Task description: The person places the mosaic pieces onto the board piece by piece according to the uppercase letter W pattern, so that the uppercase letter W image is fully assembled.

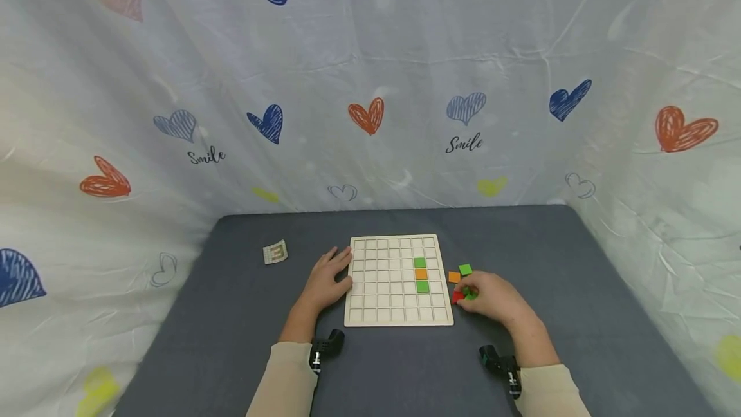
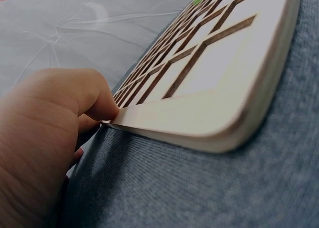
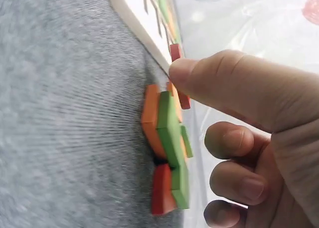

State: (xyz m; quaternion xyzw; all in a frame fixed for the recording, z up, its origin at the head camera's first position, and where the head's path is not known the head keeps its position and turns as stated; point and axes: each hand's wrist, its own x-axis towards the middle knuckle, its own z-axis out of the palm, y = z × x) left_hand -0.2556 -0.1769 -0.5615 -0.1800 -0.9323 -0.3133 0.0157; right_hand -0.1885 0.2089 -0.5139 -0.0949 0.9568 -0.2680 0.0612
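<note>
A pale wooden board (image 1: 399, 322) with a grid of square cells lies on the dark table. My left hand (image 1: 326, 280) touches its left side, fingers spread, the thumb at the rim (image 2: 189, 125) in the left wrist view. In its right part a green tile (image 1: 419, 262), an orange tile (image 1: 420, 273) and another green tile (image 1: 422, 286) form a column. Just right of the board, my right hand (image 1: 492, 298) pinches a red tile (image 3: 175, 52), partly hidden behind the thumb. Below that hand is a pile with green (image 3: 171, 130), orange (image 3: 150, 120) and red tiles (image 3: 162, 190).
A loose orange tile (image 1: 454, 277) and a green tile (image 1: 465, 269) lie between the board and the right hand. A small printed paper (image 1: 275, 252) is at the table's back left. A white curtain (image 1: 405, 82) with printed hearts hangs behind and beside the table (image 1: 399, 378).
</note>
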